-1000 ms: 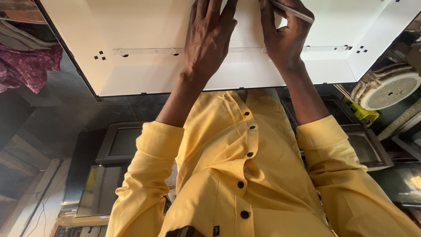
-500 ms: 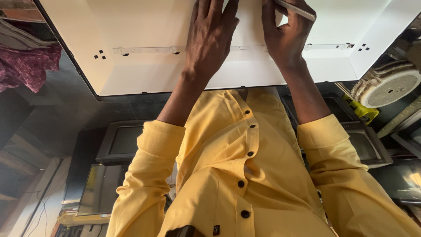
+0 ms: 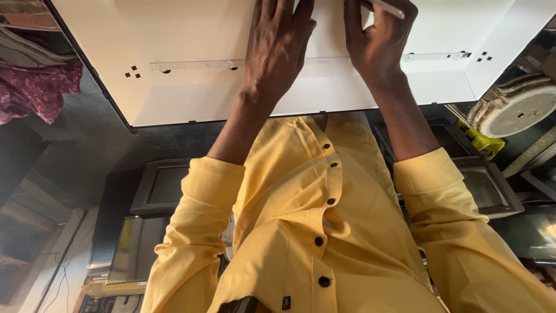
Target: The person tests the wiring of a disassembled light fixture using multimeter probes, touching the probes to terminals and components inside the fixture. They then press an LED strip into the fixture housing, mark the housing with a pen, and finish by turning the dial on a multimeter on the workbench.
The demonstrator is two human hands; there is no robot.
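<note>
White panel (image 3: 191, 93) w/ near edge just above yellow shirt (image 3: 324, 232), bare room at its left; left hand (image 3: 281, 49) flat, palm down, grasping nothing; right hand (image 3: 376, 46) beside it, clenched round thin white pen-like tool (image 3: 387, 8)

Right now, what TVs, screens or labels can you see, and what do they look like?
Old television set: below the white panel, left of the yellow shirt; boxy grey frame, dark screen.
Flat screen: lower left; thin, dark, tilted, reflecting light.
Second old television set: beside the right sleeve; grey frame, dark screen.
Small label: on the shirt front; dark square, light mark.
</note>
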